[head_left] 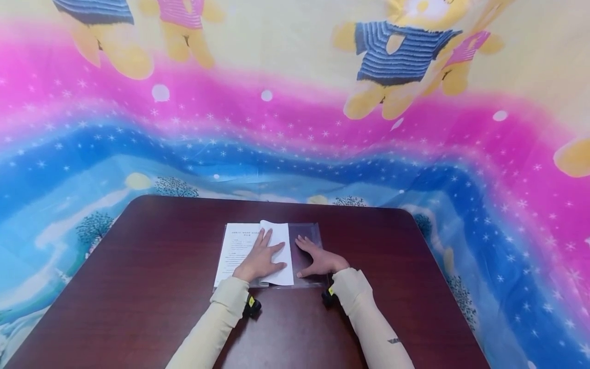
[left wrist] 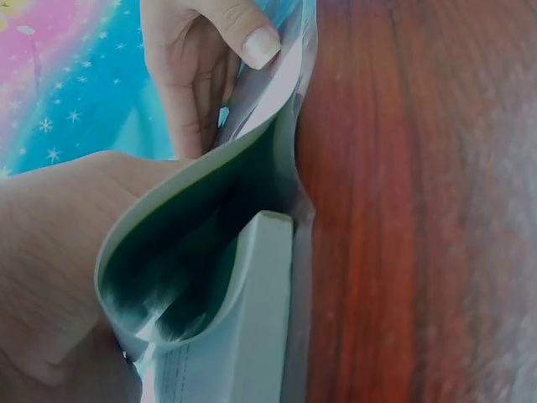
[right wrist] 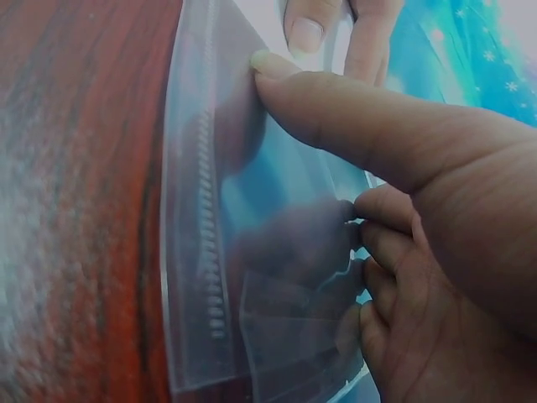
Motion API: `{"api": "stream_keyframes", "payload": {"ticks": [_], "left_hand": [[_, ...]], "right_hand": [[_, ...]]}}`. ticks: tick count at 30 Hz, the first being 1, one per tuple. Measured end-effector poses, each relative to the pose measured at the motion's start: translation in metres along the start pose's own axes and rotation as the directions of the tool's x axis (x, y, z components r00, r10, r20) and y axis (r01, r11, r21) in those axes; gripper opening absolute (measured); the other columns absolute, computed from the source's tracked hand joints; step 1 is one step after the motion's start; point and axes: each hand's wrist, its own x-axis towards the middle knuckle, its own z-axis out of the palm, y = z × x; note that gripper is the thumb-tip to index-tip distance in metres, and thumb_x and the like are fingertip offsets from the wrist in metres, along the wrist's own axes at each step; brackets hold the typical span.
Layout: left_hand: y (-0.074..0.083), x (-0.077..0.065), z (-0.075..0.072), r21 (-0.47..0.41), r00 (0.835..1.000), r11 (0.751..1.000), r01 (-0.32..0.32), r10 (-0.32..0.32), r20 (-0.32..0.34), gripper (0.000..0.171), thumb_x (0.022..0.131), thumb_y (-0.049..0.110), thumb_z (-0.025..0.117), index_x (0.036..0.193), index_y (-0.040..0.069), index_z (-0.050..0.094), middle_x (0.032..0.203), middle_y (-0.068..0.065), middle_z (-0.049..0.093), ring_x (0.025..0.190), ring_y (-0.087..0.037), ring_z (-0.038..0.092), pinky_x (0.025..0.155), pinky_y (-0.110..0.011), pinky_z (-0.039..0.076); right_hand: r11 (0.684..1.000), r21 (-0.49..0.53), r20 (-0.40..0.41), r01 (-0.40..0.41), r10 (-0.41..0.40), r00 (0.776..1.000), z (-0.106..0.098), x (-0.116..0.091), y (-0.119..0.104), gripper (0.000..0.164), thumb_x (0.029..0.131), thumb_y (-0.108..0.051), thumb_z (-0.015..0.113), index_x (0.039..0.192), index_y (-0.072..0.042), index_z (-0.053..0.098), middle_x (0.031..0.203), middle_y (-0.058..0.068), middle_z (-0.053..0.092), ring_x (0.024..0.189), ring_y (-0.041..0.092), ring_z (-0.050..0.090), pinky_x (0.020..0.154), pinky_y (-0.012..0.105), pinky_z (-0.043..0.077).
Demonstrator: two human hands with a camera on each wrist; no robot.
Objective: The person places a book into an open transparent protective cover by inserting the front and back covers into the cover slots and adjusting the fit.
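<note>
Though its black print point(head_left: 246, 233) is too small to read, the white paper booklet point(head_left: 236, 256) lies on a clear plastic cover point(head_left: 311, 229) near the far edge of the red-brown wooden desk point(head_left: 152, 261). The wide-spread left hand point(head_left: 260, 259) rests on it; the wide-spread right hand point(head_left: 321, 260) touches the cover. Pink-and-blue bear cloth point(head_left: 258, 123) hangs behind.

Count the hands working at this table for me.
2. The left hand rests on the white flap of the printed book; the right hand touches the clear plastic cover at the flap's right. No other hand shows.
</note>
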Motion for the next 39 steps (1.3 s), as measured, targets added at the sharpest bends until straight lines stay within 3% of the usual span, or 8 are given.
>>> {"api": "stream_keyframes", "payload": {"ticks": [7, 21, 32, 39], "left_hand": [[0.0000, 0.0018, -0.0001, -0.005, 0.999, 0.999, -0.042, 0.042, 0.000, 0.059, 0.091, 0.034, 0.071, 0.142, 0.007, 0.061, 0.162, -0.033, 0.024, 0.153, -0.052, 0.007, 0.125, -0.058, 0.015], [-0.0002, -0.0013, -0.0037, 0.042, 0.996, 0.995, -0.093, 0.093, 0.007, 0.057, 0.089, 0.034, 0.072, 0.138, 0.006, 0.064, 0.158, -0.032, 0.034, 0.152, -0.054, 0.011, 0.124, -0.059, 0.015], [0.0004, 0.0043, -0.0018, 0.068, 0.997, 0.995, -0.074, 0.073, 0.009, 0.058, 0.092, 0.036, 0.069, 0.143, 0.009, 0.060, 0.161, -0.031, 0.029, 0.152, -0.053, 0.009, 0.125, -0.057, 0.013], [0.0008, 0.0024, -0.0047, 0.090, 0.997, 0.994, -0.066, 0.062, 0.050, 0.058, 0.094, 0.037, 0.068, 0.145, 0.010, 0.058, 0.162, -0.030, 0.028, 0.152, -0.054, 0.009, 0.125, -0.058, 0.012]], "right_hand": [[0.999, 0.043, 0.006, -0.004, 0.003, 1.000, -0.0019, -0.0001, 0.0002, 0.100, 0.089, -0.029, 0.080, 0.164, -0.014, 0.017, 0.172, 0.008, 0.002, 0.158, 0.032, 0.000, 0.122, 0.058, 0.025], [1.000, 0.024, 0.001, -0.005, 0.005, 1.000, -0.0001, 0.0004, -0.0006, 0.100, 0.088, -0.030, 0.081, 0.164, -0.012, 0.018, 0.172, 0.009, 0.004, 0.158, 0.033, 0.001, 0.122, 0.059, 0.025], [1.000, 0.020, -0.004, -0.009, 0.009, 1.000, -0.0027, -0.0009, -0.0021, 0.099, 0.089, -0.030, 0.080, 0.164, -0.014, 0.017, 0.172, 0.008, 0.003, 0.158, 0.032, 0.001, 0.121, 0.059, 0.025], [1.000, 0.017, -0.011, -0.009, 0.010, 1.000, 0.0005, -0.0026, -0.0035, 0.099, 0.088, -0.030, 0.080, 0.164, -0.014, 0.019, 0.172, 0.008, 0.004, 0.158, 0.032, 0.000, 0.122, 0.060, 0.024]]}}
